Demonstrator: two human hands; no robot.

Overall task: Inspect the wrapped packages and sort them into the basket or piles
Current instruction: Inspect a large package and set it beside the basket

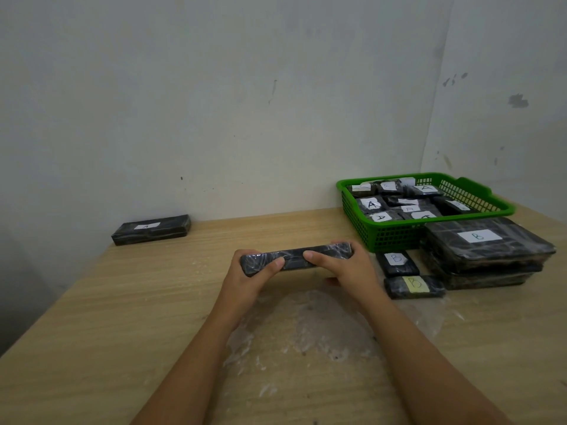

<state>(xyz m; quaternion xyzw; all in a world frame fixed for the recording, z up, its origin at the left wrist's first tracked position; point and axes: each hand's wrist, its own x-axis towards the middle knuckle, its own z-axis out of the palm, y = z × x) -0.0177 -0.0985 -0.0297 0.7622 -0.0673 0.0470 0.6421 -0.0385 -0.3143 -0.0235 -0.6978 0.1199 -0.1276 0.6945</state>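
Note:
A long dark package wrapped in clear film (294, 258) is held above the table's middle, its narrow edge turned toward me. My left hand (245, 273) grips its left end and my right hand (343, 268) grips its right half, thumbs on the near face. No label shows on the held package. A green basket (395, 234) at the back right holds several dark packages labelled A. To the basket's right front lies a stack of large flat packages (487, 253) labelled B. Two small B packages (397, 262) (414, 286) lie beside it.
A single long package labelled A (151, 230) lies at the table's back left by the wall. Loose clear film (306, 326) is spread on the wooden table (122, 317) under my forearms. Walls close off the back and right.

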